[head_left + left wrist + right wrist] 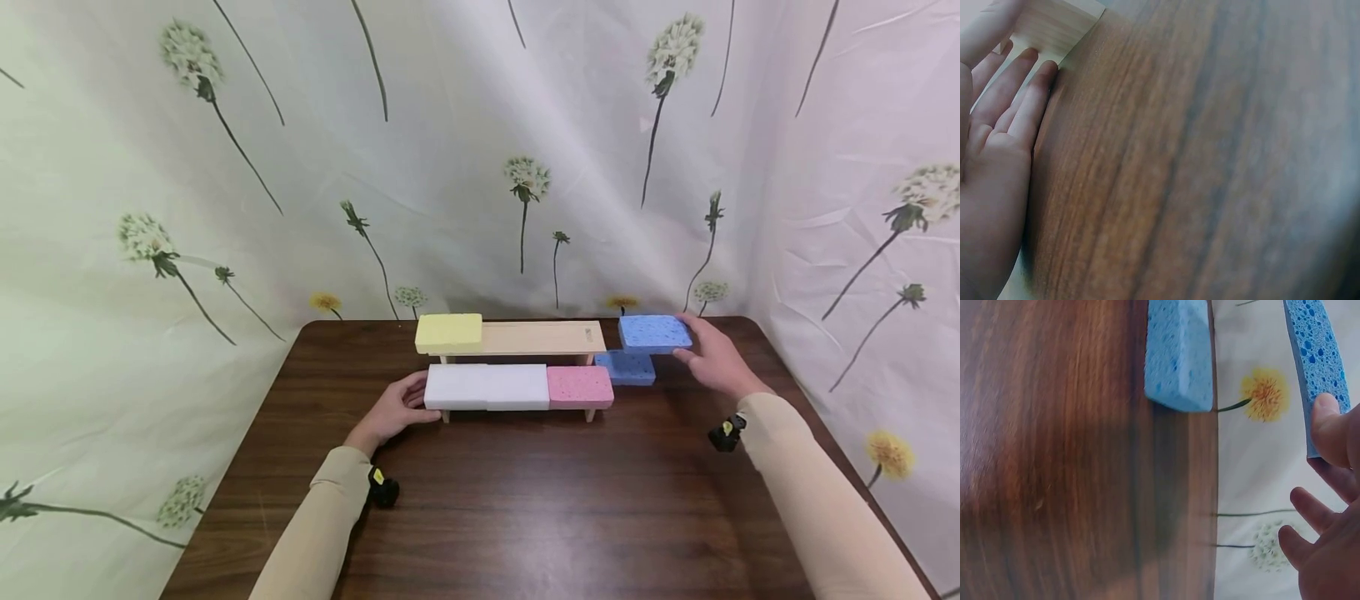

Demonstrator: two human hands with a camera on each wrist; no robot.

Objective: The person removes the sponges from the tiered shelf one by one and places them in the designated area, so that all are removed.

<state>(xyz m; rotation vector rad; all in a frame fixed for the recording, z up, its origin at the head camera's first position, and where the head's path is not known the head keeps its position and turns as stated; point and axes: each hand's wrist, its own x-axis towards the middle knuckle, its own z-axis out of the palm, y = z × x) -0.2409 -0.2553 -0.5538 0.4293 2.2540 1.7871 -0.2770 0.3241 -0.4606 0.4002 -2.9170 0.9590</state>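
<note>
My right hand (716, 358) pinches a blue sponge (654, 333) by its right end, thumb on one face, holding it above the table at the back right. In the right wrist view the thumb presses the speckled blue sponge (1319, 350) while two lower fingers stay off it. A second blue sponge (628, 369) lies on the table below and to the left. My left hand (393, 410) rests at the left end of the front wooden stand (590, 414), fingers extended around its corner. Along this stand sit two white blocks (456, 386) and a pink sponge (580, 387).
Behind the front stand is another low wooden stand (536, 337) with a yellow sponge (448, 331) on its left end. Both stand on a dark wood table (540, 500). A flower-printed curtain (465, 167) hangs along the table's back and sides.
</note>
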